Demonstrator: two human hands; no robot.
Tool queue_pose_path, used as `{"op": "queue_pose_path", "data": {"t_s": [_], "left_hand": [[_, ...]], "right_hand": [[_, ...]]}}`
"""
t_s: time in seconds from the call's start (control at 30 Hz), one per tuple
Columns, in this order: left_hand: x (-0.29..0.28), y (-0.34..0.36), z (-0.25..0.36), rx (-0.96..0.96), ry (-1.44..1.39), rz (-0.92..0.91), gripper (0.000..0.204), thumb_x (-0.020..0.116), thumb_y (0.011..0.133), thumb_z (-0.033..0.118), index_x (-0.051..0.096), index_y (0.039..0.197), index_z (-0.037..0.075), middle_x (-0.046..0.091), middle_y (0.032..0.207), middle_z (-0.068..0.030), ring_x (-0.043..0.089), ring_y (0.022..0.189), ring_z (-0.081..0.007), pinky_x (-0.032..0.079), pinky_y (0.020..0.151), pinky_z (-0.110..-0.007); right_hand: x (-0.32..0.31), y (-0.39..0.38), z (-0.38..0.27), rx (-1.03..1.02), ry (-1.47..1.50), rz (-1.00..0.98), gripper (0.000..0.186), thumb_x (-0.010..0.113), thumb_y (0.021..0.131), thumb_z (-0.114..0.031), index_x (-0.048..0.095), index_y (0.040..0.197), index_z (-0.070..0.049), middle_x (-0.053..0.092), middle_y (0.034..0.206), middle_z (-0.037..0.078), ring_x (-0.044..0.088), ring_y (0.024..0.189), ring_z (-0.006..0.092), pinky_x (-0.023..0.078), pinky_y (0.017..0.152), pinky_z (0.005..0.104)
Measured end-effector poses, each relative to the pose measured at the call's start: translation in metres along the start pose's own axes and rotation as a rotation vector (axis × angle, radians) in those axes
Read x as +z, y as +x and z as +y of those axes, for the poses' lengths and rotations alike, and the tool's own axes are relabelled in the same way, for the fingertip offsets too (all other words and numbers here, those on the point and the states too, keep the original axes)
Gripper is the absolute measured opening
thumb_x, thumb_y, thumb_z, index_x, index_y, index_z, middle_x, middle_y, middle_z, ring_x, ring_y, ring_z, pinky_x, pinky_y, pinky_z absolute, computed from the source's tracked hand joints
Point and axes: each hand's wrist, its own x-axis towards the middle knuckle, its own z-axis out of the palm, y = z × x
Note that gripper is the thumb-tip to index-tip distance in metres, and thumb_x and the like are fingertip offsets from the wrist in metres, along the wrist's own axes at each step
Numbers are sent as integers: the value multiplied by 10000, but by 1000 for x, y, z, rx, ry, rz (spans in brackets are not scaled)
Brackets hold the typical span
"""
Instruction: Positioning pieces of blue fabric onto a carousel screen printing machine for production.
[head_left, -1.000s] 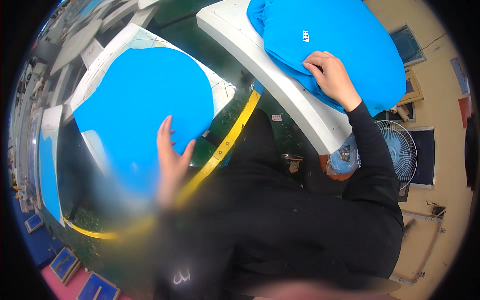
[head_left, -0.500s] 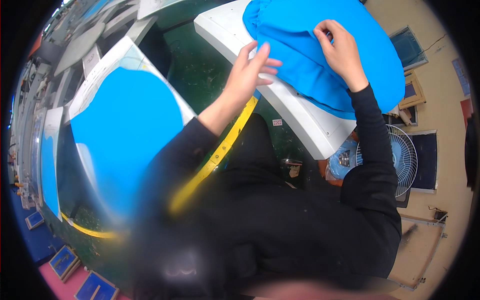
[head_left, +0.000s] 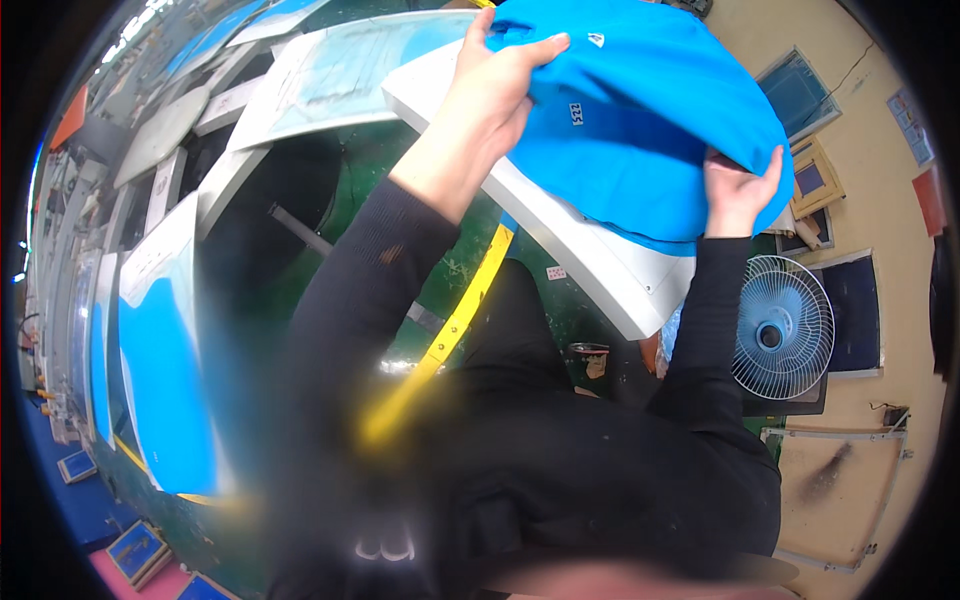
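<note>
A bright blue fabric piece (head_left: pixel 630 110) is draped over a white slanted board (head_left: pixel 590 245), its surface folded and partly raised. A small white mark and a dark printed patch show on it. At its upper left edge is my left hand (head_left: pixel 490 95), thumb laid over the cloth and the other fingers partly hidden. Lower down on the far right side, my right hand (head_left: pixel 738 195) holds the cloth's edge palm up, with most of its fingers tucked beneath the fabric and the thumb showing.
Left of me stand more boards with blue pieces (head_left: pixel 165 390), and another pale board (head_left: pixel 340 75) lies beyond. A yellow bar (head_left: pixel 465 310) runs between me and the white board. On the right are a caged fan (head_left: pixel 783 330) and a frame (head_left: pixel 835 500) against the wall.
My left hand has moved up and right, onto the fabric's edge. My right hand has gone from the top of the cloth down to its right edge. The fabric is now lifted and spread, showing its printed marks.
</note>
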Motion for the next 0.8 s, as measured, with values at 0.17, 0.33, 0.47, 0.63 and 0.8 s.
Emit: {"op": "queue_pose_path", "data": {"t_s": [0.17, 0.33, 0.47, 0.63, 0.8], "left_hand": [[-53, -72, 77, 146, 128, -18, 673, 599, 885, 192, 246, 1428, 9, 522, 1246, -211, 542, 1125, -278, 430, 976, -410], [-159, -185, 230, 274, -175, -329, 462, 552, 896, 149, 440, 1323, 14, 513, 1299, -194, 533, 1159, -264, 366, 1050, -380], [-172, -222, 317, 868, 446, 473, 396, 496, 929, 167, 483, 1285, -8, 511, 1304, -180, 530, 1166, -255, 415, 1007, -374], [-239, -257, 435, 1090, 919, 785, 391, 462, 952, 179, 498, 1273, -41, 524, 1288, -159, 521, 1179, -239, 421, 1006, -378], [-362, -250, 513, 625, 842, 979, 389, 459, 959, 281, 528, 1307, 123, 524, 1317, -41, 449, 1215, -167, 304, 1021, -390]], "right_hand": [[24, 23, -7, 119, -239, -18, 415, 561, 921, -239, 496, 1241, 17, 527, 1281, 176, 509, 1167, 321, 384, 1018, 483], [143, -9, 53, 517, -46, -748, 333, 493, 967, -169, 521, 1240, 20, 558, 1267, 152, 531, 1166, 268, 388, 1032, 389], [266, -44, 149, 348, -228, -668, 366, 472, 972, -159, 485, 1314, -31, 534, 1301, 122, 494, 1203, 233, 361, 1049, 391], [386, -115, 346, 579, -83, -1024, 267, 546, 899, -99, 601, 1131, 21, 654, 1048, 110, 617, 933, 218, 489, 850, 332], [456, -135, 577, 796, -146, -1086, 145, 533, 904, -80, 630, 984, -8, 659, 949, 100, 615, 881, 204, 503, 807, 347]]}}
